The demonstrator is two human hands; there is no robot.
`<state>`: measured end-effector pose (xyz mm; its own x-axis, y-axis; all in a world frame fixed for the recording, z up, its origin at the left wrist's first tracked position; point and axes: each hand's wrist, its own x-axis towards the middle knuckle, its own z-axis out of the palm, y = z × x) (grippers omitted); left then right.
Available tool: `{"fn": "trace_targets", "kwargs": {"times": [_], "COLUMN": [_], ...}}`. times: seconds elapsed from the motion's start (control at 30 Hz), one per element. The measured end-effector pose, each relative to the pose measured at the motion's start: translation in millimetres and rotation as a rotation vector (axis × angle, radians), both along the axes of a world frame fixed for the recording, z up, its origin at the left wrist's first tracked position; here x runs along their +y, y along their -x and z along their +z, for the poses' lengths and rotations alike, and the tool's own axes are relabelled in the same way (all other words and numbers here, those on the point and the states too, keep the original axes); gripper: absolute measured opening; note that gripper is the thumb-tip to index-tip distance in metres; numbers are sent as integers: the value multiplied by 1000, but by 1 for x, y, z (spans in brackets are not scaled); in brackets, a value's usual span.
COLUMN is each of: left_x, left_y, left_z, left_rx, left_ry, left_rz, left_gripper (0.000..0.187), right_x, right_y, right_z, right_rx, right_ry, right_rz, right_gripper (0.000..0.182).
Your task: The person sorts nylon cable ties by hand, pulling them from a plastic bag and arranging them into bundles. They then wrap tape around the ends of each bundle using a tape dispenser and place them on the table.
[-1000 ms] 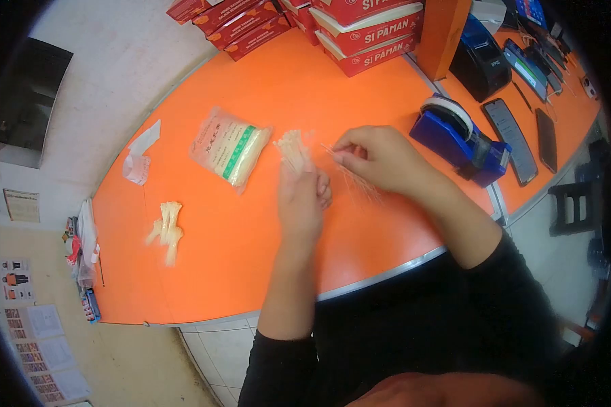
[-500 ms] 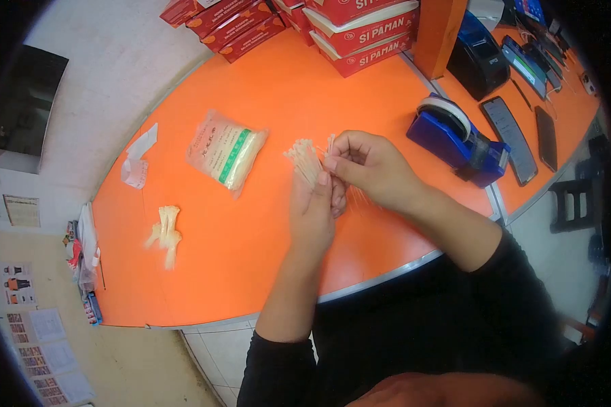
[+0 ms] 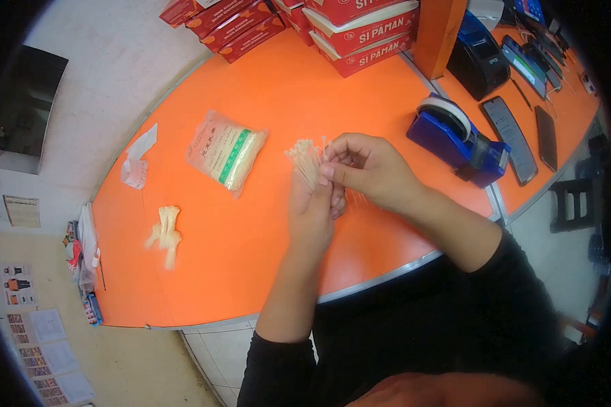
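Note:
My left hand (image 3: pixel 312 203) is closed around a fanned bunch of thin pale picks (image 3: pixel 305 157), whose thicker ends point up and away from me. Right beside it, my right hand (image 3: pixel 363 166) pinches at the bunch with thumb and forefinger, and a slim pick end (image 3: pixel 324 142) shows above those fingertips. Fine stick tips poke out under the right hand. To the left lies a clear plastic packet (image 3: pixel 227 152) with a green band, filled with similar pale sticks. Several small bundles of pale picks (image 3: pixel 165 234) rest farther left on the orange table (image 3: pixel 231 271).
Stacks of red boxes (image 3: pixel 370 44) stand at the back. A blue tape dispenser (image 3: pixel 458 139) sits to the right, near phones (image 3: pixel 509 139) and a black printer-like device (image 3: pixel 478 57). A paper strip (image 3: pixel 136 163) lies at the left edge.
My right hand has shifted slightly left, with its fingertips closer to the bunch. The pick end above its fingers has moved left too. My left hand stays nearly in place.

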<state>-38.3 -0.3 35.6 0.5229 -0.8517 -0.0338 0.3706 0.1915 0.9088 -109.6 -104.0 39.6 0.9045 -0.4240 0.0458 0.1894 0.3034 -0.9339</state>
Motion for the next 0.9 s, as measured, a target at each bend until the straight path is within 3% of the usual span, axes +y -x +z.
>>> {"fn": "trace_targets", "kwargs": {"times": [0.47, 0.6, 0.67, 0.7, 0.8, 0.83, 0.9], "left_x": [0, -1, 0, 1, 5, 6, 7], "left_y": [-1, 1, 0, -4, -13, -14, -15], "left_z": [-8, -7, -6, -7, -3, -2, -2], "left_rx": [-148, -138, -152, -171, -140, -89, -67], "left_ry": [35, 4, -50, -70, -67, -40, -31], "left_rz": [14, 108, 167, 214, 270, 274, 248], "left_gripper": [21, 16, 15, 14, 13, 15, 14], "right_x": [1, -1, -13, -21, -42, -43, -42], "right_y": [0, 0, 0, 3, 15, 14, 8], "right_z": [2, 2, 6, 8, 19, 15, -4], "right_rx": [-9, -54, -113, -112, 291, 292, 619], "right_ry": [-76, -82, 164, 164, 539, 539, 1102], "right_rz": [-1, -37, -309, -306, -307, -309, -146], "right_gripper": [14, 13, 12, 12, 15, 15, 11]}}
